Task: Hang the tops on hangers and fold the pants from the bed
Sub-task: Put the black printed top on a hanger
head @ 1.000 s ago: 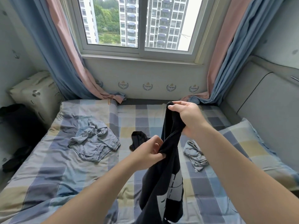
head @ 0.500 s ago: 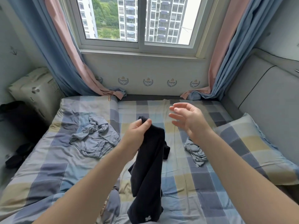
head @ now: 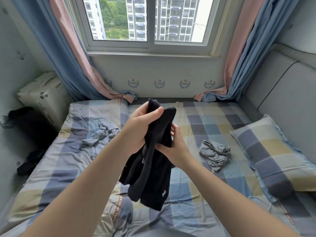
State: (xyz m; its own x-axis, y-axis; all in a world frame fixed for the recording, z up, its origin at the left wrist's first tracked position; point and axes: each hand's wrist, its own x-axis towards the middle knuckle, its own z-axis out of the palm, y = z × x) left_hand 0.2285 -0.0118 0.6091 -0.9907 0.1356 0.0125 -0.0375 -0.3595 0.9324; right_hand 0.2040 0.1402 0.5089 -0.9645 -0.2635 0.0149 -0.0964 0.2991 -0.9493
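fingers point(head: 173, 130) of my right hand point(head: 176, 148) curl in from behind and pinch a lower fold of the black garment point(head: 153, 177), while my left hand point(head: 140, 129) grips its bunched top edge, thumb pressed across the cloth. the garment hangs in the air between both hands, above the middle of the bed point(head: 205, 120) and clear of the sheet. it is soft, matte cloth, doubled into long limp folds, with a small white mark near its lower hem. whether it is a top or pants i cannot tell from here. the sheet under it is rumpled, checked in blue, grey and pale yellow squares. a crumpled grey garment point(head: 100, 135) lies to the left, partly hidden behind my left forearm, and a second grey bundle point(head: 214, 153) lies to the right, near the matching checked pillow point(head: 277, 154). a padded grey headboard point(head: 290, 93) stands along the right side. pink and blue curtains point(head: 73, 53) pool at the far edge, under the window point(head: 150, 19).
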